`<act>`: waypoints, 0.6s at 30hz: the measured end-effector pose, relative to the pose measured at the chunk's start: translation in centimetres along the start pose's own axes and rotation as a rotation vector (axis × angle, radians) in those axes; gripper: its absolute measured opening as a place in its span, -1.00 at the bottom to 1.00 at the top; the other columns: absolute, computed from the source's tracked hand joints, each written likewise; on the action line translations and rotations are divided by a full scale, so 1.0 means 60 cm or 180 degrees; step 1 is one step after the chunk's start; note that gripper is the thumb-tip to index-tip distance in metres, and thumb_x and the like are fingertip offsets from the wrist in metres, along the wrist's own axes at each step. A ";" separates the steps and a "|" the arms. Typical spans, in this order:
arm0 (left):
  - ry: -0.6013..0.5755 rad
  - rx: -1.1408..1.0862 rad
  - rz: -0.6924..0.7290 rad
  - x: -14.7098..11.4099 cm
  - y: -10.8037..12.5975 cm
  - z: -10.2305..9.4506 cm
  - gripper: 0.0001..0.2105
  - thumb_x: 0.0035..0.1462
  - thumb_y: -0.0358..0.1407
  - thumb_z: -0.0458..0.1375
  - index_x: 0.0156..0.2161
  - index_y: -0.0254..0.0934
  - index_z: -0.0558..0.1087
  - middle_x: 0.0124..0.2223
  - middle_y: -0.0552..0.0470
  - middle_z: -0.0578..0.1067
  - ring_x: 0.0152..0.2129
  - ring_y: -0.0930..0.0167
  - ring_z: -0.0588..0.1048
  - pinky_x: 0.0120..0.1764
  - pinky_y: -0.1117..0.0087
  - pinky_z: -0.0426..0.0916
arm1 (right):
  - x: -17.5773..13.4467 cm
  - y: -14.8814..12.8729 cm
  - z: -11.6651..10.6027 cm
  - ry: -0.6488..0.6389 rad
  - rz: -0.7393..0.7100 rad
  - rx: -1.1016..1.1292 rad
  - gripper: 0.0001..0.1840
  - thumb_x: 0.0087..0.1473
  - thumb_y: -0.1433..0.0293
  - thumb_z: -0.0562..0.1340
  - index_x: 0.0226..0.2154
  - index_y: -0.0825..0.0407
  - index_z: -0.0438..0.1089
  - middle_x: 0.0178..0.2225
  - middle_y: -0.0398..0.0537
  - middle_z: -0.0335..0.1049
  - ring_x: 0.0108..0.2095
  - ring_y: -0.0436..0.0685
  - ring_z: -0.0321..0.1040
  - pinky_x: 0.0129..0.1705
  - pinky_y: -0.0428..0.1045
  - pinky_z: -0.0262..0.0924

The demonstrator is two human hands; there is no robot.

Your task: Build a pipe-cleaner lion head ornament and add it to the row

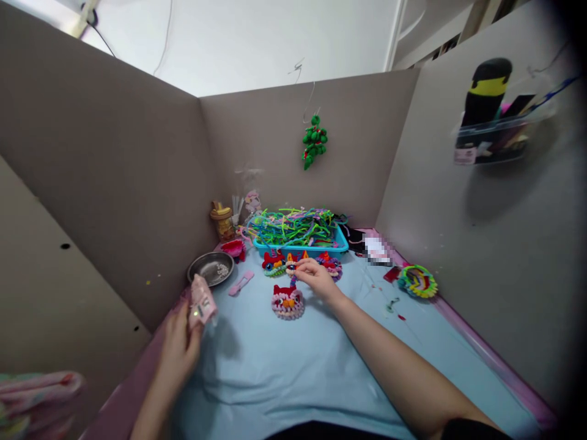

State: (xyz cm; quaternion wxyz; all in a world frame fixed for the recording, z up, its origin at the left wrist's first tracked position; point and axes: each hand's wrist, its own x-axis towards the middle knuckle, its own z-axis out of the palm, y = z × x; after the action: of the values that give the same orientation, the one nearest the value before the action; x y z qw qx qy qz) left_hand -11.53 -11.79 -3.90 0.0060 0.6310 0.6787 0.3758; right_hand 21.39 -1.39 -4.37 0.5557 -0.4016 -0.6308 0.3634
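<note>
My left hand [181,342] is closed around a small pink packet [202,302] beside a round metal bowl [190,269] that holds small pale beads [222,270]. My right hand [318,280] pinches the purple striped cord at the top of a crocheted animal-face ornament [287,304], which has red ears, an orange nose and a pale pink frill. That ornament lies face up on the light blue cloth [257,366]. Behind it a similar red ornament with a green frill [274,264] and a purple-edged one [331,266] lie in a row, partly covered by my right hand.
A blue tray [302,251] heaped with coloured cords [293,226] stands at the back. A pink hair clip [241,283] lies near the bowl. On the right are a multicoloured ring-shaped bundle [418,281] and loose threads. Grey panels [284,146] enclose three sides; a green ornament [314,142] hangs there.
</note>
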 end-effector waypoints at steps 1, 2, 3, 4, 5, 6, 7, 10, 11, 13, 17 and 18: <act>-0.0136 -0.0220 0.0143 -0.007 0.014 0.014 -0.48 0.06 -0.22 -0.06 0.12 -0.41 0.14 -0.10 -0.22 0.38 -0.13 0.20 0.37 -0.10 0.19 0.28 | -0.001 -0.001 -0.001 0.0059 0.0033 0.0105 -0.84 -0.13 0.28 0.29 -0.58 0.03 0.44 -0.29 -0.04 0.29 -0.15 0.12 0.27 -0.08 0.00 0.13; -0.0213 -0.0433 0.0259 -0.015 0.029 0.028 -0.48 0.07 -0.20 -0.06 0.13 -0.42 0.12 -0.09 -0.23 0.37 -0.13 0.20 0.37 -0.11 0.19 0.30 | -0.003 -0.001 -0.001 0.0106 0.0073 0.0213 -0.84 -0.15 0.28 0.30 -0.59 0.04 0.44 -0.31 -0.05 0.30 -0.19 0.11 0.28 -0.13 -0.01 0.15; -0.0321 -0.0636 0.0372 -0.024 0.045 0.042 -0.48 0.08 -0.20 -0.07 0.14 -0.41 0.10 -0.05 -0.25 0.35 -0.12 0.21 0.37 -0.11 0.19 0.30 | -0.004 -0.001 0.000 0.0137 0.0130 0.0335 -0.83 -0.17 0.28 0.30 -0.60 0.04 0.43 -0.33 -0.05 0.31 -0.24 0.09 0.29 -0.20 -0.03 0.17; -0.0427 -0.0792 0.0484 -0.035 0.061 0.055 -0.50 0.09 -0.21 -0.07 0.13 -0.38 0.11 -0.04 -0.24 0.35 -0.11 0.22 0.37 -0.10 0.19 0.30 | -0.006 0.000 0.001 0.0158 0.0212 0.0493 -0.83 -0.18 0.28 0.31 -0.60 0.05 0.42 -0.37 -0.07 0.31 -0.32 0.06 0.28 -0.29 -0.05 0.18; -0.0552 -0.0913 0.0633 -0.047 0.077 0.067 -0.52 0.09 -0.22 -0.06 0.12 -0.35 0.12 -0.03 -0.24 0.34 -0.10 0.22 0.37 -0.09 0.19 0.30 | -0.008 0.000 0.003 0.0183 0.0330 0.0701 -0.82 -0.18 0.28 0.31 -0.61 0.05 0.40 -0.42 -0.09 0.31 -0.41 0.02 0.25 -0.39 -0.08 0.15; -0.0650 -0.1017 0.0798 -0.059 0.093 0.077 -0.54 0.10 -0.24 -0.05 0.11 -0.34 0.14 -0.02 -0.24 0.33 -0.08 0.23 0.35 -0.07 0.18 0.29 | -0.009 0.000 0.004 0.0217 0.0483 0.0963 -0.82 -0.19 0.28 0.31 -0.61 0.06 0.39 -0.48 -0.13 0.30 -0.49 -0.02 0.20 -0.48 -0.11 0.10; -0.0753 -0.1088 0.0946 -0.070 0.108 0.086 -0.56 0.10 -0.27 -0.05 0.10 -0.34 0.14 -0.03 -0.24 0.33 -0.08 0.24 0.35 -0.07 0.19 0.29 | -0.011 -0.001 0.006 0.0264 0.0667 0.1262 -0.82 -0.20 0.29 0.31 -0.60 0.06 0.38 -0.53 -0.16 0.28 -0.55 -0.06 0.15 -0.54 -0.13 0.05; -0.1100 -0.1181 0.1200 -0.095 0.141 0.106 -0.56 0.10 -0.35 -0.03 0.12 -0.31 0.12 -0.03 -0.23 0.30 -0.08 0.27 0.34 -0.05 0.20 0.30 | -0.016 -0.005 0.010 0.0367 0.1165 0.2121 -0.82 -0.28 0.34 0.35 -0.57 0.04 0.35 -0.63 -0.24 0.23 -0.63 -0.10 0.07 -0.61 -0.17 -0.06; -0.1146 -0.1188 0.1223 -0.100 0.147 0.112 -0.56 0.10 -0.39 -0.03 0.12 -0.31 0.13 -0.01 -0.23 0.29 -0.07 0.27 0.32 -0.04 0.20 0.29 | -0.017 -0.006 0.010 0.0358 0.1274 0.2325 -0.81 -0.30 0.37 0.36 -0.56 0.04 0.35 -0.65 -0.25 0.22 -0.64 -0.10 0.07 -0.63 -0.17 -0.08; -0.1177 -0.1185 0.1236 -0.104 0.154 0.121 -0.55 0.08 -0.44 -0.04 0.12 -0.30 0.14 0.01 -0.23 0.27 -0.03 0.26 0.30 0.00 0.16 0.26 | -0.018 -0.007 0.010 0.0322 0.1424 0.2594 -0.80 -0.34 0.40 0.36 -0.57 0.04 0.33 -0.66 -0.25 0.24 -0.65 -0.09 0.07 -0.65 -0.18 -0.12; -0.1223 -0.1110 0.1284 -0.103 0.150 0.134 -0.55 0.07 -0.46 -0.04 0.11 -0.28 0.16 0.02 -0.24 0.27 -0.01 0.22 0.27 0.02 0.07 0.23 | -0.020 -0.007 0.010 0.0281 0.1520 0.2786 -0.80 -0.35 0.43 0.35 -0.56 0.04 0.32 -0.66 -0.24 0.28 -0.66 -0.08 0.09 -0.67 -0.17 -0.13; -0.1222 -0.1090 0.1296 -0.103 0.149 0.136 -0.55 0.08 -0.46 -0.05 0.11 -0.28 0.15 0.02 -0.24 0.27 0.00 0.21 0.27 0.02 0.05 0.22 | -0.022 -0.008 0.010 0.0247 0.1512 0.2787 -0.81 -0.34 0.43 0.34 -0.56 0.04 0.32 -0.66 -0.24 0.27 -0.66 -0.08 0.09 -0.67 -0.17 -0.13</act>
State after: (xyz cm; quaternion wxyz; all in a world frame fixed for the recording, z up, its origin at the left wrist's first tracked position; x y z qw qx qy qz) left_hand 1.27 -13.70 -7.99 0.1647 0.8029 0.4519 0.3521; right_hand 20.81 -2.78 -4.54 0.5970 -0.2764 -0.2891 0.6954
